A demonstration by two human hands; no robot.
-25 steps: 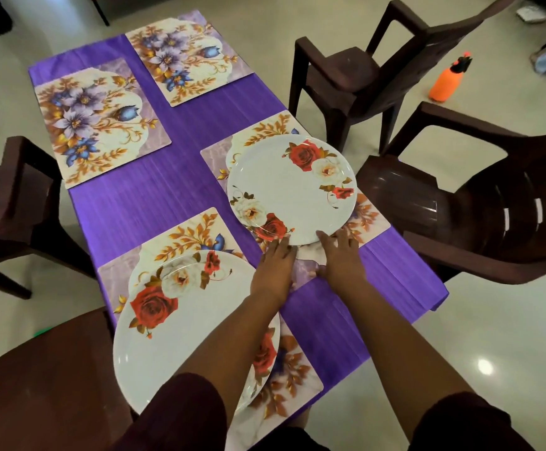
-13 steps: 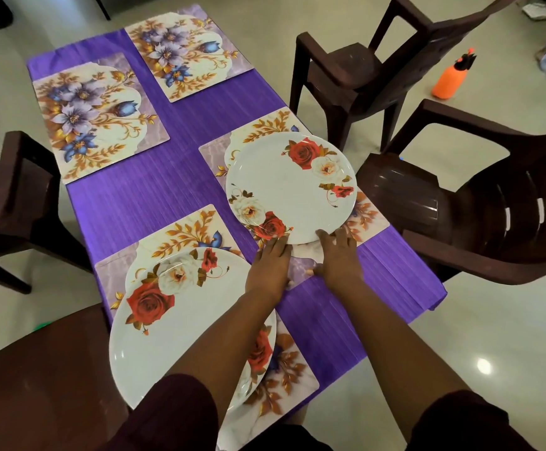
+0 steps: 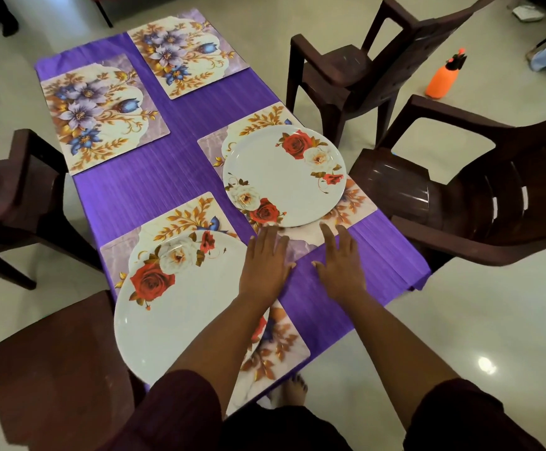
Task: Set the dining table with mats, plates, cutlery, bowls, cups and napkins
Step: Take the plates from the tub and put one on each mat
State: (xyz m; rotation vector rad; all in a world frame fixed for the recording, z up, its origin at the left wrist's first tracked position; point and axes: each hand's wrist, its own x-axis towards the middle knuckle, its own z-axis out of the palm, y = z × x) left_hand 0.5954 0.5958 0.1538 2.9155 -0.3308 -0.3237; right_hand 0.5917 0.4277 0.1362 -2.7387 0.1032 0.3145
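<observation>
Landmark: the rose plate [image 3: 284, 177] on the worktop's [image 3: 154, 193] right-side mat [image 3: 351, 208].

Left hand [image 3: 266, 265] and right hand [image 3: 341, 266] both sit just short of that plate's near rim, palms down, fingers straight and spread; neither grip holds anything. Left fingertips look blurred, so contact with the rim cannot be told.

A second rose plate [image 3: 180, 301] lies on the near mat [image 3: 274, 349], left of and nearer than the landmark plate, under the left forearm. Two purple-flower mats [image 3: 97, 115] [image 3: 183, 53] beyond the landmark plate carry nothing yet.

Risks, as judged:
- The near plate overhangs its mat and comes close to the worktop edge; a forearm dragged across it could tip it or slide it off.
- The landmark plate reaches toward the worktop's right edge, next to the brown chair [image 3: 479, 196]; a nudge from a leaving hand could skew it.
- The purple cloth [image 3: 375, 255] may slip if it is pulled, taking mats along.

Change from half a second ago: both hands have backed off the plate's rim, where the fingertips then lay, and the fingers are spread wider. The plate has not moved on its mat.
</observation>
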